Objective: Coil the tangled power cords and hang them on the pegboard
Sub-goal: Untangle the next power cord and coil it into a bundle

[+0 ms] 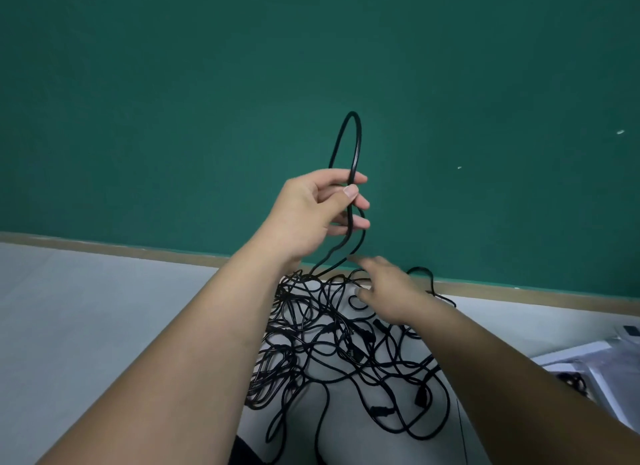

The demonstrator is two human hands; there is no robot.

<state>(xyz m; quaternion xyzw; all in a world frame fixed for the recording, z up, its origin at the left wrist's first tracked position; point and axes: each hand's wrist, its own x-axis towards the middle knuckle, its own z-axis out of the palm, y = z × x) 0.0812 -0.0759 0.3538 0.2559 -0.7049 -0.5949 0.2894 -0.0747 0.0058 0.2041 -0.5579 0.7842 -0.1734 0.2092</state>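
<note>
The left grip (311, 211) is pinching a raised loop of black power cord (354, 142); the right grip (389, 291), fingers relaxed and released, is hovering over the tangled cords (329, 346).

In the centre of the frame my left hand (318, 211) pinches a black cord loop (352, 113) between thumb and fingers, and the loop stands upright against the green wall (207, 83). Its strands drop into the tangled cords (329, 346) heaped on the white surface (104, 308) at lower centre. My right hand (391, 291), blurred, reaches over the heap's upper edge with loosely extended fingers; I can't tell if it touches. White sheets (609, 360) lie at lower right.
</note>
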